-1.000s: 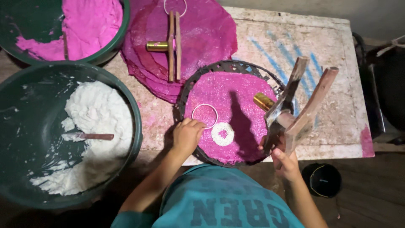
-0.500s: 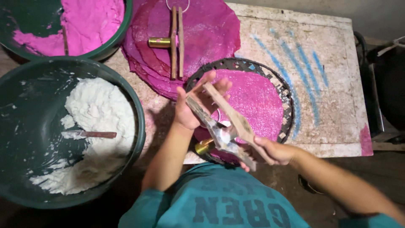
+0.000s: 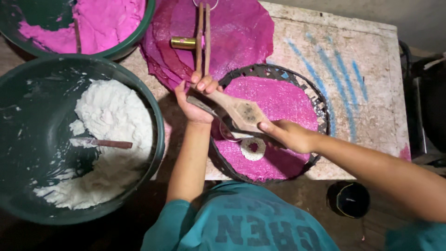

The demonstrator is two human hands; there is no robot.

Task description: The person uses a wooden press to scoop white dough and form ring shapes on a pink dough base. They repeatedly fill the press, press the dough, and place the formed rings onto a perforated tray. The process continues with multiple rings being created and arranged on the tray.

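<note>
My left hand grips the handle end of a wooden two-armed mould held level over a round woven tray. My right hand holds the mould's wider end, with a dark speckled patch on its top face. The tray is covered with pink powder. A small white ring-shaped piece with a pink centre lies on the powder just below the mould. A thin metal ring shows under the mould.
A large green basin of white dough with a stick in it sits at left. Another green basin of pink dough is top left. Pink sheets bear a second wooden mould and a brass cylinder. A dark cup stands below the table.
My right hand brought the wooden mould from the tray's right side across to the middle. My left hand left the powder and took hold of its handle; the mould's arms are now closed together.
</note>
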